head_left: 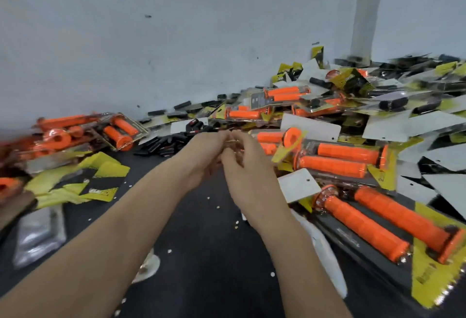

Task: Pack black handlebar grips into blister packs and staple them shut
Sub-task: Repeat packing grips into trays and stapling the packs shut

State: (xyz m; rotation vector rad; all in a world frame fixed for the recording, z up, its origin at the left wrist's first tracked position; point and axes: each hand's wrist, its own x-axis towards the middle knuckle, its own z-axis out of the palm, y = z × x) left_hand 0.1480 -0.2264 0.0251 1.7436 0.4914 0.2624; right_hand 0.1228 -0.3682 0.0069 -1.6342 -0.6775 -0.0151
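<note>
My left hand (201, 156) and my right hand (248, 166) meet fingertip to fingertip above the dark table. Together they pinch a small thin pale piece (230, 142); motion blur hides what it is. Just beyond the hands lies a heap of loose black handlebar grips (171, 142). More black grips (393, 103) lie among packs at the far right. An empty clear blister pack (37, 232) lies at the near left, apart from both hands.
Blister packs of orange grips (353, 161) cover the right side, with more (121, 133) at the far left. Yellow backing cards (75, 181) lie at the left and white cards (297, 185) at the right. The dark table top (201, 254) carries small paper bits. A grey wall stands behind.
</note>
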